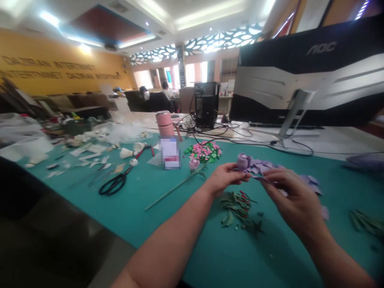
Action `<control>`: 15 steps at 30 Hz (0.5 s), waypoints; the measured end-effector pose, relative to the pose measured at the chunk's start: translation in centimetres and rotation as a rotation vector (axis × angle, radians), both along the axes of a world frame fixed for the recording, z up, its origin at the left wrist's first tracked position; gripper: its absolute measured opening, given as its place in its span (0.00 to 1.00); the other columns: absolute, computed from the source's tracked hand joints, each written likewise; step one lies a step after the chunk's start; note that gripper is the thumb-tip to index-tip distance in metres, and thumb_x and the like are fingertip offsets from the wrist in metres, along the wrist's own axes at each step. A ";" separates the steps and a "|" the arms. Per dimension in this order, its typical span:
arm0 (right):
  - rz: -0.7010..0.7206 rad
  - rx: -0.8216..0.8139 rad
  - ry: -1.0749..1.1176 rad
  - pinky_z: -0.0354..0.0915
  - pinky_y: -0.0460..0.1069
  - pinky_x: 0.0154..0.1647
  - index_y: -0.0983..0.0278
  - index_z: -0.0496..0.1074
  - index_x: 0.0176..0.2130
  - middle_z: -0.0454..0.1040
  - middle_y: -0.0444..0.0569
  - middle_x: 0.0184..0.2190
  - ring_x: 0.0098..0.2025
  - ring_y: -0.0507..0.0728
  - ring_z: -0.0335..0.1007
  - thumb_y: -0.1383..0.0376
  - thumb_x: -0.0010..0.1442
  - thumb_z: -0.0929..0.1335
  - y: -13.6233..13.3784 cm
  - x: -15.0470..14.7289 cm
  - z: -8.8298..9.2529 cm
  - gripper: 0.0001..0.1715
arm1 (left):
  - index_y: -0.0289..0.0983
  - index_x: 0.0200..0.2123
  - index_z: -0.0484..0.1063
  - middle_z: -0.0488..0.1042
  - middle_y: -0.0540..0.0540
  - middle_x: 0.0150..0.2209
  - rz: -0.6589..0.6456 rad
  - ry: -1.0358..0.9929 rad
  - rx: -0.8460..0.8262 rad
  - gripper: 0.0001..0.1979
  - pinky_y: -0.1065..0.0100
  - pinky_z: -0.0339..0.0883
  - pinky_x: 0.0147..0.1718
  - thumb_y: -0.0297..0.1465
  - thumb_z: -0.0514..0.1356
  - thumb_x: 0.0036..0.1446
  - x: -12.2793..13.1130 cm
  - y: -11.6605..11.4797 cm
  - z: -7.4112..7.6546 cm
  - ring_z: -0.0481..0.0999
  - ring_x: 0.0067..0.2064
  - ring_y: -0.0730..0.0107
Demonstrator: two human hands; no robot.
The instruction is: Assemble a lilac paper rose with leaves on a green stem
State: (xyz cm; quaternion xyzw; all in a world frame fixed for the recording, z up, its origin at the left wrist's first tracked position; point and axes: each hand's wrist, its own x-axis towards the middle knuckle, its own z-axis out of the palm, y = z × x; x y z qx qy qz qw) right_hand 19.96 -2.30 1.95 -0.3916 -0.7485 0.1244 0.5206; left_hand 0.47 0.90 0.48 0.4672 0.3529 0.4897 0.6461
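Observation:
My left hand (pixel 229 176) is closed around the base of a small purple artificial flower bud (pixel 243 161), holding it upright above the table. Between the thumb and fingers of my right hand (pixel 288 188) is a thin purple petal (pixel 258 179), whose near end reaches close to the bud; whether they touch is hard to tell. Loose purple petals (pixel 312 185) lie behind and beside my right hand. Below the hands are green artificial leaves (pixel 235 206) with some red-tipped stems. A finished-looking pink rose (pixel 194 163) on a long green stem (pixel 172 192) lies left of my left hand.
Black-handled scissors (pixel 115 184), a phone (pixel 170 154), a pink flask (pixel 164 123) and pink flowers (pixel 207 151) occupy the green mat (pixel 144 224). Scraps and shuttlecocks (pixel 128 153) are at left. Cables (pixel 192 132) and a large monitor (pixel 303 80) stand behind; more leaves (pixel 366 222) lie right.

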 end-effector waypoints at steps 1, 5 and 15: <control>-0.008 0.049 -0.017 0.67 0.50 0.35 0.59 0.72 0.34 0.74 0.50 0.37 0.40 0.57 0.72 0.61 0.62 0.69 0.1 0.0 0.1 0.05 | 0.34 0.43 0.76 0.80 0.40 0.39 0.006 0.006 0.001 0.23 0.64 0.63 0.42 0.37 0.73 0.43 0.0 0.0 0.1 0.79 0.40 0.64; -0.022 0.112 -0.082 0.68 0.50 0.34 0.59 0.72 0.35 0.74 0.50 0.37 0.37 0.56 0.71 0.65 0.62 0.68 0.4 -0.1 0.1 0.02 | 0.34 0.40 0.77 0.80 0.41 0.37 0.012 -0.004 -0.009 0.21 0.63 0.64 0.43 0.36 0.73 0.43 -0.1 0.0 0.3 0.79 0.40 0.64; -0.025 0.181 -0.207 0.70 0.54 0.44 0.58 0.71 0.36 0.76 0.49 0.38 0.42 0.58 0.74 0.69 0.59 0.67 0.7 -0.2 -0.6 0.05 | 0.35 0.39 0.78 0.79 0.44 0.36 0.014 -0.017 0.036 0.18 0.61 0.66 0.45 0.33 0.73 0.43 -0.1 0.4 -0.3 0.78 0.39 0.66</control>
